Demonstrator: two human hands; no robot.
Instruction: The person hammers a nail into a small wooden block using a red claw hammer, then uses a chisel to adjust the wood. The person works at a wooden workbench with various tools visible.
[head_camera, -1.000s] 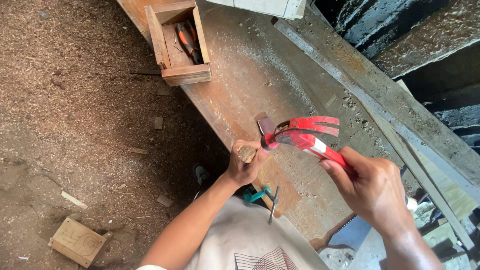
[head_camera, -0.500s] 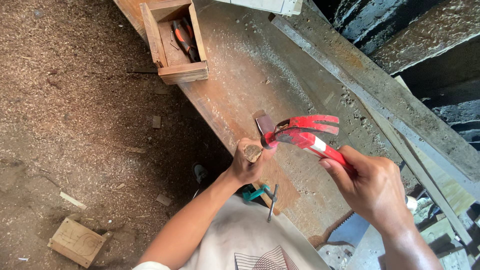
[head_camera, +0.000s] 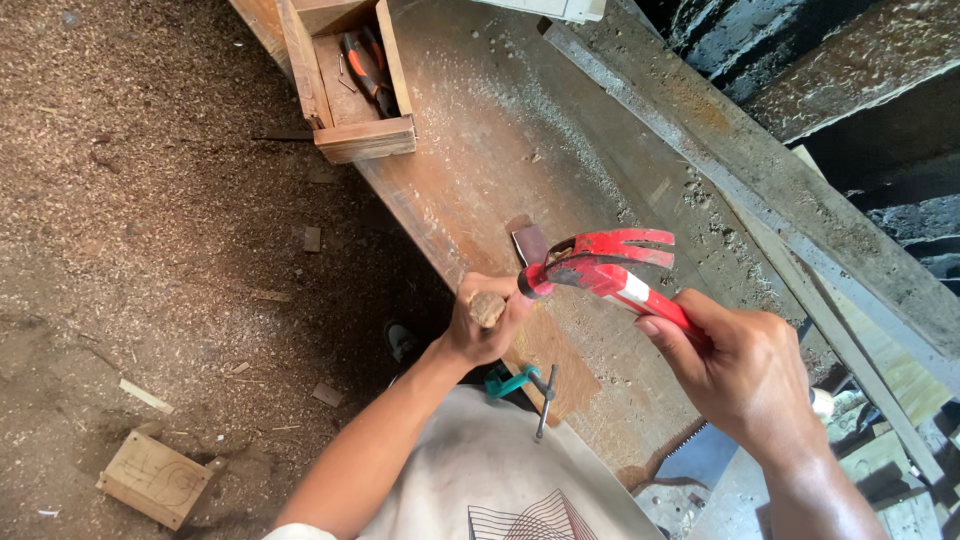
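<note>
At tabletop (head_camera: 480, 170) near edge: both hands working, apart from each other.
Left hand (head_camera: 485, 325): fist clamped on a wooden handle (head_camera: 487, 307), at the tabletop's edge.
Right hand (head_camera: 740, 375): clamped on the red claw hammer (head_camera: 600, 272) grip; hammer face touching the handle's end.
Metal blade (head_camera: 530, 243): flat on the tabletop, just past the hammer head.
Teal clamp (head_camera: 520, 382): on the tabletop edge, just below left hand.
Wooden box (head_camera: 345, 85): far end of tabletop, well apart, pliers (head_camera: 365, 68) inside.
Wood block (head_camera: 155, 478): on sawdust floor, well apart from tabletop.
</note>
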